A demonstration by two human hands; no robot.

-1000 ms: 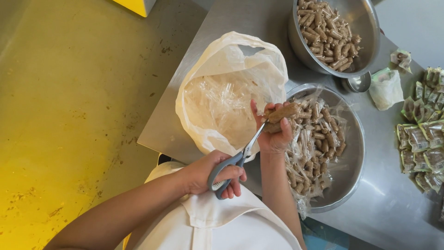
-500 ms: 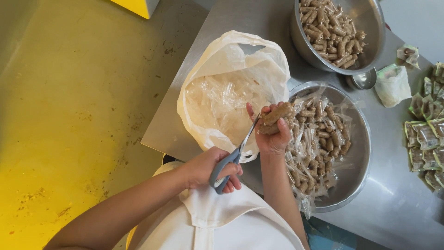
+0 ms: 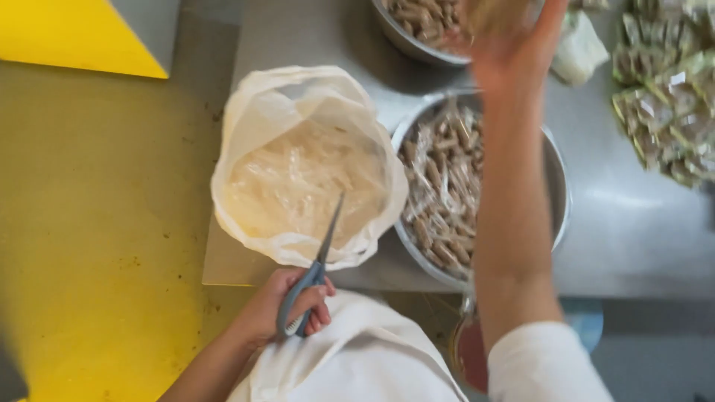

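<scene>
My left hand (image 3: pixel 275 313) grips blue-handled scissors (image 3: pixel 319 257) at the table's near edge, blades pointing over a white plastic bag (image 3: pixel 246 134) holding clear wrapper scraps. My right hand (image 3: pixel 514 45) is stretched far forward over the far metal bowl (image 3: pixel 406 33) of brown snack sticks. It is motion-blurred and seems closed on a tan packet (image 3: pixel 495 15). My forearm crosses above the near metal bowl (image 3: pixel 560 201), which is filled with wrapped brown sticks.
Several sealed green-and-clear packets (image 3: pixel 670 104) lie on the steel table (image 3: pixel 640 238) at the right, with a small white bag (image 3: pixel 581 48) beside them. Yellow floor (image 3: pixel 97 223) lies to the left of the table. A white apron (image 3: pixel 357 357) covers my front.
My right hand has left the scissors and swung the packet forward to the far bowl. The left hand with the scissors has dropped back to the table edge. The view has moved closer.
</scene>
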